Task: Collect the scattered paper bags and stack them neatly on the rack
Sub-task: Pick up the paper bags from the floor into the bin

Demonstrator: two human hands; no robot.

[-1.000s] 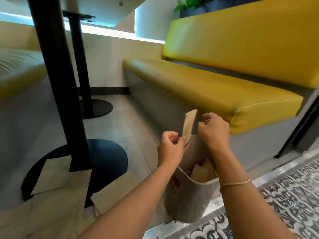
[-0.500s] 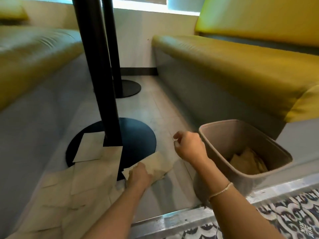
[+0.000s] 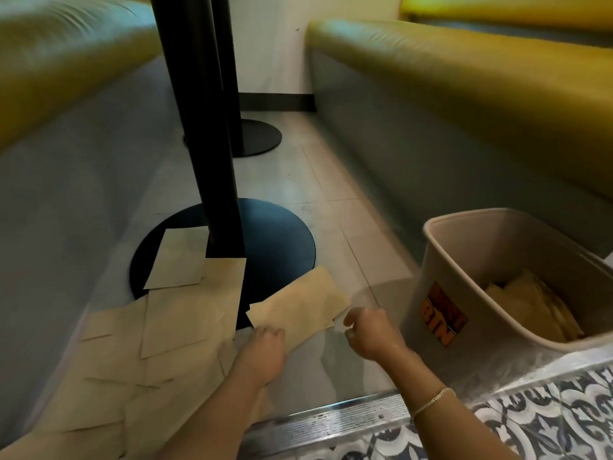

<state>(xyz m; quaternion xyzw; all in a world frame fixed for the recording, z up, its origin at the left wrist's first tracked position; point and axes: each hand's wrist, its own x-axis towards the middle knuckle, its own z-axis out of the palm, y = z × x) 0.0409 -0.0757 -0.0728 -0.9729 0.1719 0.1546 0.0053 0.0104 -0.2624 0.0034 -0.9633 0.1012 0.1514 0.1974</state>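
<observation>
Several bags (image 3: 139, 353) lie on the floor (image 3: 331, 210) left of the bin (image 3: 497, 280), so with your left hand (image 3: 262, 351) gripping the nearest bag (image 3: 298, 303) and your right hand (image 3: 370, 333) loosely curled, empty, lift it flat, uncreased.

Matt tan paper for the flat paper bags (image 3: 185, 330) on the floor (image 3: 318, 180), smooth, lightly creased; same paper inside the bin (image 3: 471, 260), smooth beige plastic with a glossy orange label (image 3: 442, 318). Black matt metal for the table post (image 3: 202, 111) and round base (image 3: 278, 240). Pale smooth tile underfoot, faintly shiny. Ribbed bright metal strip (image 3: 335, 423) at the step. Yellow leather-like bench seats (image 3: 464, 71), soft sheen
</observation>
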